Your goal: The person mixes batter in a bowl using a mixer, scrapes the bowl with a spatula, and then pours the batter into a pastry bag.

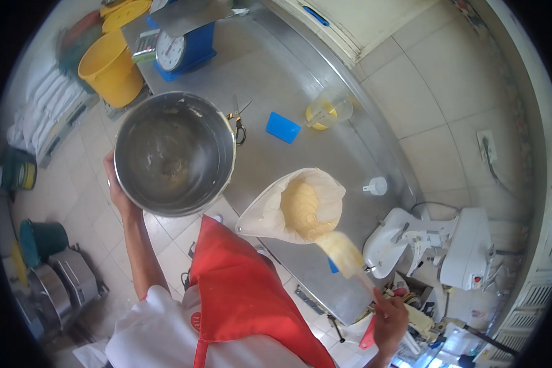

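My left hand [120, 191] grips a large steel mixing bowl [176, 153] by its left side, tilted so its inside shows; only smears of batter cling within. In my right hand [391, 322] is a spatula [345, 253], its blade coated with pale yellow batter. That blade is at the near right rim of a cream-coloured piping bag [259, 211], which lies wide-mouthed on the steel table [260, 162]. Thick yellow batter [302, 208] fills the bag's mouth. The bag's tip points left, toward my red apron [239, 282].
Scissors [240, 126], a blue scraper [283, 127], a clear measuring jug [330, 111] with yellow residue and a white measuring cup [375, 186] lie on the table. A blue scale [181, 52] stands at the far left, a white stand mixer [438, 242] at right. Yellow buckets [111, 70] stand beyond the bowl.
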A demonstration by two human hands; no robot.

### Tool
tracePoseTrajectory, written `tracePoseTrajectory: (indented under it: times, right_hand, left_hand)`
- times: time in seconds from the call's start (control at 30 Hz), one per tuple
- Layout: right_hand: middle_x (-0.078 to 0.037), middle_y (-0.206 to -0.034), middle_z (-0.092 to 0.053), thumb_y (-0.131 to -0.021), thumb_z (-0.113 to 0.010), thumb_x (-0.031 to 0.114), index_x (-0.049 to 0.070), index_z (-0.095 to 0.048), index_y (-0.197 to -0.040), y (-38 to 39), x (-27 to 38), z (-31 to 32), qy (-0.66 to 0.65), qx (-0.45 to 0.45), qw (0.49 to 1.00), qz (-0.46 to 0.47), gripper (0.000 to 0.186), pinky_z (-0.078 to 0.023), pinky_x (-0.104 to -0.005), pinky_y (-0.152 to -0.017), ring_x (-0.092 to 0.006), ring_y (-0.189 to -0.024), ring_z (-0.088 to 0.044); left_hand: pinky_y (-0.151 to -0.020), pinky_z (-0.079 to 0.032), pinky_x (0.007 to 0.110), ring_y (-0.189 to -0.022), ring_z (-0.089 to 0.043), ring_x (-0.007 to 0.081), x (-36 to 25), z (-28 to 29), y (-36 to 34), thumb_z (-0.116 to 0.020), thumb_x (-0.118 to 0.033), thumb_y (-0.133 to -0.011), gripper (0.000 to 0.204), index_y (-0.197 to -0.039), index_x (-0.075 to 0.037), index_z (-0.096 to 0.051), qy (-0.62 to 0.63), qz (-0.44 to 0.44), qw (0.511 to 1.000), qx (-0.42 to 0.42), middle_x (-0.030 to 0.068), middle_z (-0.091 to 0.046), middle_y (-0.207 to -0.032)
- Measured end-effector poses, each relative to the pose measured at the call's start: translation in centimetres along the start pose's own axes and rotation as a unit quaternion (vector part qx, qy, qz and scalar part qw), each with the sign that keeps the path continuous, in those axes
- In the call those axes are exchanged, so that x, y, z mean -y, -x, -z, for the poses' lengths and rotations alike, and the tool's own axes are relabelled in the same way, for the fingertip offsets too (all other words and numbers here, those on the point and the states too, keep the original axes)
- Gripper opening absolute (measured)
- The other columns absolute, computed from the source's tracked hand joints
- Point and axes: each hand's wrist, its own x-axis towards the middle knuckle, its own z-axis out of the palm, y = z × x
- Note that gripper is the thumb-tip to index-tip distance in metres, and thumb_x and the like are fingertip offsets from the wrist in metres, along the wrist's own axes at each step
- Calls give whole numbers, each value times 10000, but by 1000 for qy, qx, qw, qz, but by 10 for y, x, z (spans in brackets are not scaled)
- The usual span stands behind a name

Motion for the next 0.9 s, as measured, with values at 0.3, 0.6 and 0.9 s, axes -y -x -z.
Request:
tracePoseTrajectory:
  times: [0.3,0.6,0.9]
  right_hand:
    - [-119,-742,-512,-922,-621,82,137,-650,-1312,-123,118,-39,-191,-70,962,183,395,-430,-413,-617,-298,-643,-520]
    - [-138,-715,-520,-919,-604,65,133,-644,-1318,-70,49,-69,-255,127,935,213,407,-420,-402,-613,-290,-635,-509]
    - [-128,-724,-525,-880,-598,30,40,-654,-1283,-42,-8,-92,-195,-28,972,128,407,-414,-368,-589,-275,-635,-508]
  left_hand:
    - [-1152,-353,441,-1352,-450,294,-68,-55,27,-436,-345,-982,456,-1314,-33,-456,32,-166,979,113,232,-385,-1509]
    - [-1167,-299,436,-1420,-352,326,-87,-77,42,-412,-314,-939,498,-1321,5,-431,39,-272,960,50,255,-294,-1555]
    - [-921,-514,325,-1074,-609,183,-63,-38,31,-351,-311,-1083,395,-1309,-21,-496,168,-131,975,-62,111,-598,-1235]
